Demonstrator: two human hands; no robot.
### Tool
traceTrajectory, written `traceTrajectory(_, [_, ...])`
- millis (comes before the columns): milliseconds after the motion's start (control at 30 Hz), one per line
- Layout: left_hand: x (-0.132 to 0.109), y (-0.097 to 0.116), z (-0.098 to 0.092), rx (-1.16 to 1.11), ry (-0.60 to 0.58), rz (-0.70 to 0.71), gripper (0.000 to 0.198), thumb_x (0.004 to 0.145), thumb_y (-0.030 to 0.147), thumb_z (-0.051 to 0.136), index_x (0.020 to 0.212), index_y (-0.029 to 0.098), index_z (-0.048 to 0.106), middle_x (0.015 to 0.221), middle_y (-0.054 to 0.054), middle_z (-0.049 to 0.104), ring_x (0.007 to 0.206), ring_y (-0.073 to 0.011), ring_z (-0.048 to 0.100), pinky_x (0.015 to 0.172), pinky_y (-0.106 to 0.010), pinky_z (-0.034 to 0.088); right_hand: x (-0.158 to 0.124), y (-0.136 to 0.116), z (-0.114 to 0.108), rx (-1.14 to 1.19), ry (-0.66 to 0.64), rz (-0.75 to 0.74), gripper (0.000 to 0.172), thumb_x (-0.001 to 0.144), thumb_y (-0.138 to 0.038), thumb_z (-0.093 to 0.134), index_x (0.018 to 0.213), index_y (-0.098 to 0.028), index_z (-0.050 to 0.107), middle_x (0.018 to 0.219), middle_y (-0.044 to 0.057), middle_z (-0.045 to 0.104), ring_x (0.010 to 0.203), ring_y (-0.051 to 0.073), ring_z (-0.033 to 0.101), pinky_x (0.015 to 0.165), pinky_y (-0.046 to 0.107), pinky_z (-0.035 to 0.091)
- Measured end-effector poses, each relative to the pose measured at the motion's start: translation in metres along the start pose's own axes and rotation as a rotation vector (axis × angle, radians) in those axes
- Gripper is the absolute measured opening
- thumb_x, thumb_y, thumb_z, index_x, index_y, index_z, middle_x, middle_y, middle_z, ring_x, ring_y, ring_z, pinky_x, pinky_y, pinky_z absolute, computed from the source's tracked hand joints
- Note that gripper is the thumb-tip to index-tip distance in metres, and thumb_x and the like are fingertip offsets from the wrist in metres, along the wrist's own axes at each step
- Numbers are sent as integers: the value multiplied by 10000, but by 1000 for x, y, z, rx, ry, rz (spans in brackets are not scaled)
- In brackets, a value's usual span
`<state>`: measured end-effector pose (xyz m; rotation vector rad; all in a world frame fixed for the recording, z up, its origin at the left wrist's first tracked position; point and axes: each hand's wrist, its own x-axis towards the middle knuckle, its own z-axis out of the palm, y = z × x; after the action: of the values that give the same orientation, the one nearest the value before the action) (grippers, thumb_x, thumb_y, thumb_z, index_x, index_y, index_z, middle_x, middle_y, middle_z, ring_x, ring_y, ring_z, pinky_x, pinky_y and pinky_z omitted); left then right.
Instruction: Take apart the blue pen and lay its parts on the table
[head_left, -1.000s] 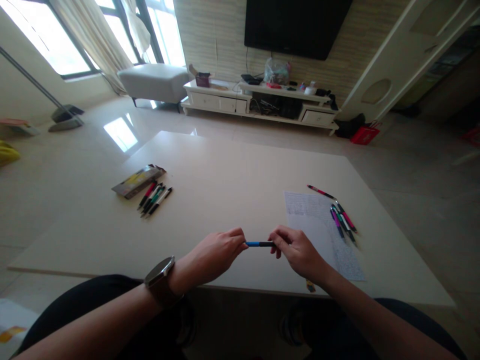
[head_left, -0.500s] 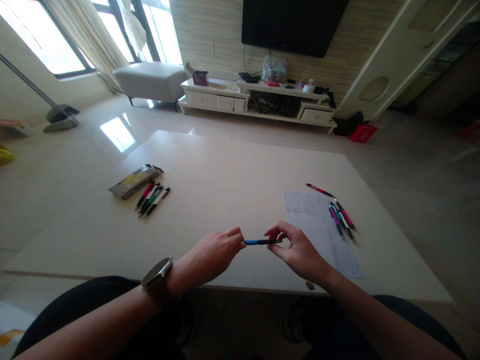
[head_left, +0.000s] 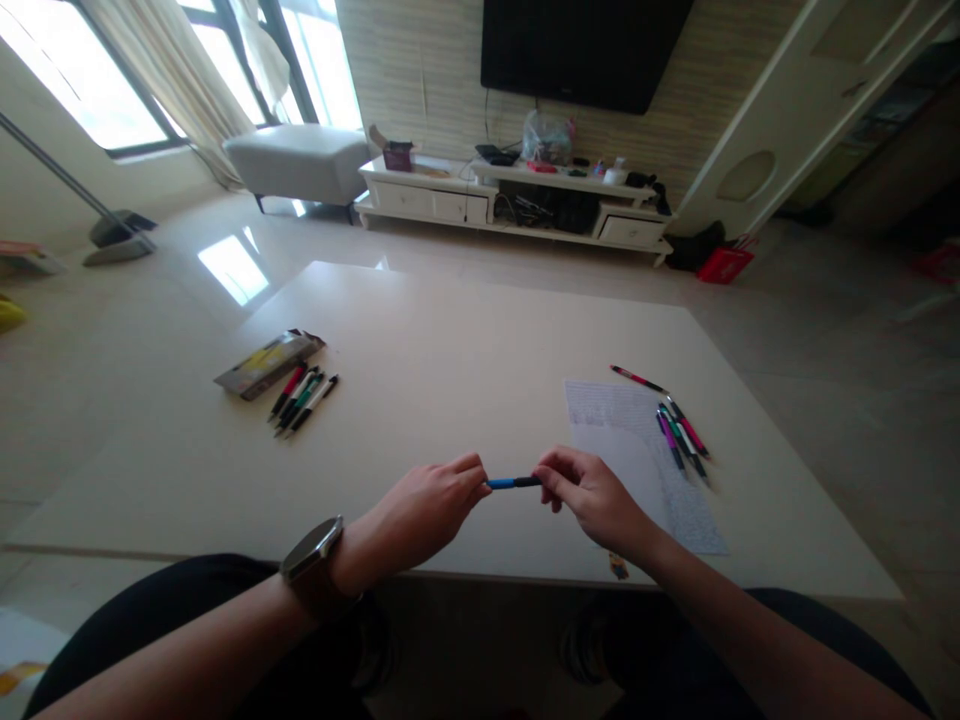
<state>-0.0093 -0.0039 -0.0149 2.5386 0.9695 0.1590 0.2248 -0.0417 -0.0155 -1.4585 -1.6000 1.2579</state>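
Observation:
A blue pen [head_left: 504,484] with a black grip is held level between my two hands, above the near side of the white table. My left hand [head_left: 448,492], with a watch at its wrist, is closed on the blue end. The fingers of my right hand [head_left: 581,490] are pinched round the black tip end, which they hide. Under and beside my right hand lies a sheet of paper [head_left: 611,450] covered partly in writing. Several pens [head_left: 681,440] in purple, green, white and red rest on its right edge, with a red and black pen [head_left: 637,378] above them.
On the table's left lie several pens [head_left: 304,402] beside a grey and yellow packet [head_left: 270,364]. A small sticker [head_left: 618,566] is at the front edge of the white table [head_left: 465,350]. Beyond stand a TV cabinet [head_left: 420,200] and a grey bench [head_left: 298,165].
My right fingers have closed round the pen's tip end, where before they were looser with the tip showing. My left hand has stayed in place on the blue end.

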Motion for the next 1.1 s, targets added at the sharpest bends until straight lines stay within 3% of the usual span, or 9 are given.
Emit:
traceTrajectory(67, [0, 1, -1, 4, -10, -9, 289, 1022, 307, 316, 901, 197, 554, 923, -14, 602, 660, -110, 562, 588, -262, 361, -1, 0, 0, -57, 46, -18, 105, 834, -270, 652, 895, -192, 616, 766, 1, 602, 685, 137, 557, 641, 266, 447])
traceTrajectory(133, [0, 1, -2, 0, -15, -18, 292, 1022, 303, 311, 900, 198, 554, 925, -13, 602, 663, -112, 562, 593, -261, 367, -1, -2, 0, -93, 78, -21, 210, 778, -255, 715, 959, -204, 621, 845, 8, 611, 742, 145, 573, 673, 269, 460])
traceTrajectory(300, [0, 1, -2, 5, -17, 2, 266, 1020, 295, 323, 909, 204, 547, 928, -3, 595, 668, -112, 558, 597, -265, 362, -1, -1, 3, 31, -29, 8, 217, 945, -380, 522, 888, -186, 600, 733, 14, 612, 667, 144, 567, 623, 276, 447])
traceTrajectory(400, [0, 1, -1, 7, -22, -15, 279, 1022, 310, 316, 895, 203, 540, 918, 0, 590, 653, -112, 551, 591, -272, 353, -1, 0, 2, 50, 11, 10, 154, 873, -335, 636, 893, -185, 612, 729, 1, 593, 647, 129, 531, 579, 252, 409])
traceTrajectory(500, [-1, 2, -3, -19, -16, -30, 293, 1024, 323, 302, 897, 201, 536, 920, -4, 587, 670, -115, 557, 607, -270, 364, 0, 1, 2, 120, 25, 28, 227, 790, -318, 737, 929, -190, 611, 718, -14, 580, 659, 125, 530, 588, 241, 408])
traceTrajectory(667, [-1, 5, -4, -48, 8, -71, 324, 1028, 354, 271, 925, 199, 536, 949, -13, 593, 689, -116, 569, 622, -265, 373, 2, 4, 5, 328, 24, 64, 288, 849, -444, 656, 843, -168, 576, 680, 6, 600, 595, 131, 551, 582, 271, 450])
traceTrajectory(867, [0, 4, -1, -44, 5, -65, 336, 1029, 359, 262, 928, 203, 543, 947, -12, 599, 708, -121, 582, 635, -268, 380, 1, 6, 5, 233, 89, 20, 176, 787, -261, 710, 899, -181, 599, 745, -5, 603, 698, 129, 561, 605, 241, 415])
traceTrajectory(1000, [-1, 5, -2, -48, 2, -62, 337, 1030, 352, 262, 925, 201, 545, 949, -13, 600, 708, -120, 584, 637, -268, 388, 1, 3, 5, 288, 63, 22, 218, 859, -380, 653, 870, -177, 574, 688, -4, 597, 632, 130, 556, 593, 260, 426])
traceTrajectory(1100, [-2, 6, -3, -43, -4, -68, 339, 1028, 354, 269, 927, 196, 551, 950, -19, 600, 710, -122, 587, 637, -267, 390, 1, 3, 5, 261, 89, 24, 215, 843, -370, 672, 861, -179, 575, 669, -14, 578, 623, 127, 543, 589, 258, 417])
